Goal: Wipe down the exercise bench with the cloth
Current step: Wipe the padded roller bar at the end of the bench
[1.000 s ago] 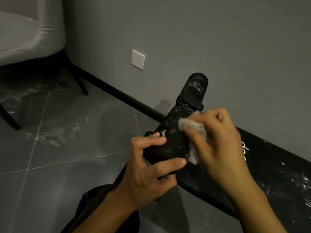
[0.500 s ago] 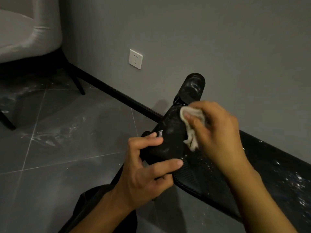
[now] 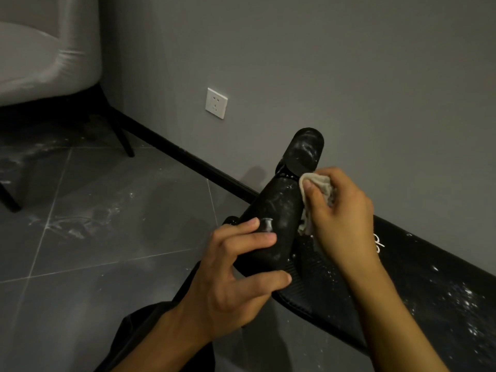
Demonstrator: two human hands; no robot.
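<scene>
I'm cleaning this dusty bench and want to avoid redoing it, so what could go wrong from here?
1. The cloth is bunched small in the right hand, so it may smear the white residue on the black roller rather than lift it.
2. Loosened specks could fall onto the bench pad, already speckled, and the floor.
3. The left hand grips the roller's near end, so that patch may go unwiped.
</scene>
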